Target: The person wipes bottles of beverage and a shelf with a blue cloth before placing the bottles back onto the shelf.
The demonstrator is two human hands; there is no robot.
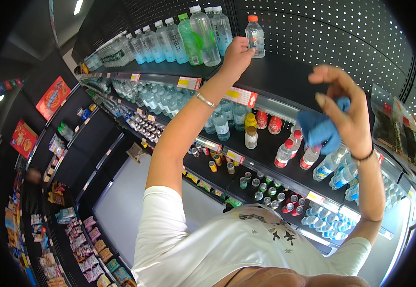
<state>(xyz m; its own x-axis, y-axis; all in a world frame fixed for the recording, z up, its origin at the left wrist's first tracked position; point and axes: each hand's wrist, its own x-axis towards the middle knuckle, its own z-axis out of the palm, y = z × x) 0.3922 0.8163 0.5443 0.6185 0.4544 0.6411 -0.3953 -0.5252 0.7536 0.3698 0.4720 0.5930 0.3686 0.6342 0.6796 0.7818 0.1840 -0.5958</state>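
Note:
My left hand (238,55) reaches up to the top shelf, its thumb and fingertips at the left side of a clear plastic bottle with an orange cap (256,37). Whether it grips the bottle cannot be told. The bottle stands upright before the perforated back panel. Farther right, my right hand (348,107) is raised in front of the shelves with a blue cloth (319,131) held in it; thumb and forefinger are spread, and the hand is slightly blurred. Left of my left hand stand a large clear bottle (206,39), a green-capped bottle (188,43) and several blue-tinted water bottles (161,43).
Lower shelves hold water bottles (222,125), red-capped bottles (283,154) and drink cans (259,195). Price-tag rails (272,107) edge the shelves. Clear packets (394,129) hang at right. Snack shelves stand at left, beside a small wooden stool (135,152) on the floor.

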